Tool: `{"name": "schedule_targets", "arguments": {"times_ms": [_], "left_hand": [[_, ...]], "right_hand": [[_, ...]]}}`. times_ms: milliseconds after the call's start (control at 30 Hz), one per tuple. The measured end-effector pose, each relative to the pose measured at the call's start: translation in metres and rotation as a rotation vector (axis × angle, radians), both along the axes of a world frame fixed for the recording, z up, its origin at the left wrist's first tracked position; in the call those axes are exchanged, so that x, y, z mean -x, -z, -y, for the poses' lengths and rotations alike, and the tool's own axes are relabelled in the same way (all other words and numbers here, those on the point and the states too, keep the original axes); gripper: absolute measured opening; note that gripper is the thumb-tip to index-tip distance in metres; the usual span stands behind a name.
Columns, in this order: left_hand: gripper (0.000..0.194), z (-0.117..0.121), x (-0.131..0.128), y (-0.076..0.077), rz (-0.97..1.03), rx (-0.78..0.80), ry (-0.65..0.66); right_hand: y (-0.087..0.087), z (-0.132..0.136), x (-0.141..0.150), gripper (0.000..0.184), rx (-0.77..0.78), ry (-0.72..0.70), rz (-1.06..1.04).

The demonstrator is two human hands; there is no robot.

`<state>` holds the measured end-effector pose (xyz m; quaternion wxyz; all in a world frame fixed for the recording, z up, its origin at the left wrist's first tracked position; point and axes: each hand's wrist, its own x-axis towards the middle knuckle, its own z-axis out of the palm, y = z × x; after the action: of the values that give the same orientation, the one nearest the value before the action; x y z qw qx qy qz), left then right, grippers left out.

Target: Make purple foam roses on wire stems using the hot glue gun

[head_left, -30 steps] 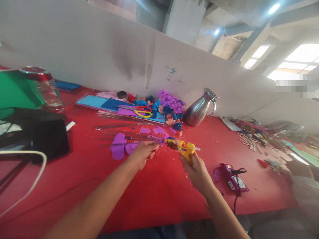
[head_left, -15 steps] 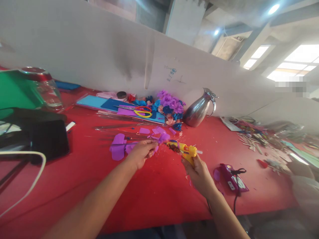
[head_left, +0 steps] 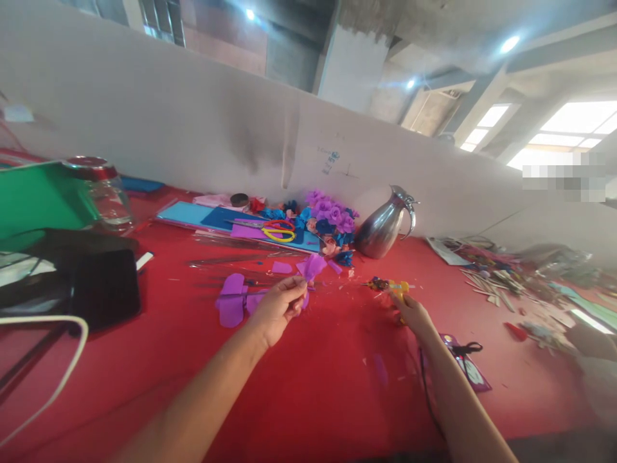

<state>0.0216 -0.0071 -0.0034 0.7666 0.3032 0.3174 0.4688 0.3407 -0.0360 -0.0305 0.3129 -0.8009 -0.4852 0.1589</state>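
Pinched in the fingers of my left hand [head_left: 277, 310] is a purple paper flower [head_left: 314, 265], its petals standing just above my fingertips. My right hand [head_left: 415, 316] is closed on the handle of a yellow glue gun [head_left: 398, 289], whose dark, dirty nozzle points left, low over the table. Purple paper petals [head_left: 231, 302] lie to the left of my left hand and partly behind it. Thin wires [head_left: 212, 263] lie beyond them, and small purple scraps [head_left: 281, 267] are scattered close by.
Scissors [head_left: 277, 230] rest on blue paper sheets [head_left: 183, 213] before the wall. Finished paper flowers [head_left: 328, 211] and a steel jug [head_left: 383, 225] stand at the back. A purple box [head_left: 477, 376] and black cord are near my right forearm. Left are a jar [head_left: 108, 199] and black device [head_left: 106, 289].
My right hand has moved right with the glue gun, away from the flower. The left hand stays nearly in place, holding the flower, now more upright. The view has tilted up slightly.
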Motion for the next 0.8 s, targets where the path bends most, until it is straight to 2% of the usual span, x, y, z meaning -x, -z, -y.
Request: {"name": "schedule_targets", "arguments": {"times_ms": [133, 200, 233, 267, 333, 433, 500, 567, 800], "left_hand": [[0.014, 0.002, 0.0, -0.001, 0.072, -0.053, -0.001], [0.017, 0.003, -0.001, 0.0, 0.084, -0.066, 0.001], [0.019, 0.003, -0.002, 0.001, 0.087, -0.063, 0.006], [0.021, 0.004, -0.002, 0.002, 0.09, -0.05, 0.013], [0.024, 0.005, -0.003, 0.003, 0.103, -0.015, 0.022], [0.025, 0.006, -0.004, 0.001, 0.109, 0.038, 0.026], [0.024, 0.006, -0.004, -0.001, 0.096, 0.071, 0.013], [0.022, 0.006, -0.005, -0.002, 0.092, 0.1, -0.013], [0.02, 0.005, -0.01, 0.005, 0.094, 0.064, -0.02]], "right_hand": [[-0.011, 0.002, -0.001, 0.019, 0.008, 0.133, 0.159], [-0.019, 0.004, 0.019, 0.015, -0.041, 0.129, 0.224], [-0.024, 0.004, 0.035, 0.017, -0.107, 0.066, 0.26], [-0.029, 0.003, 0.054, 0.019, -0.176, -0.064, 0.219], [-0.036, 0.001, 0.097, 0.025, -0.265, -0.317, -0.048], [-0.041, -0.005, 0.152, 0.028, -0.271, -0.524, -0.452], [-0.041, -0.009, 0.174, 0.028, -0.281, -0.523, -0.652], [-0.038, -0.011, 0.182, 0.025, -0.314, -0.487, -0.775], [-0.028, -0.009, 0.18, 0.016, -0.361, -0.401, -0.872]]}}
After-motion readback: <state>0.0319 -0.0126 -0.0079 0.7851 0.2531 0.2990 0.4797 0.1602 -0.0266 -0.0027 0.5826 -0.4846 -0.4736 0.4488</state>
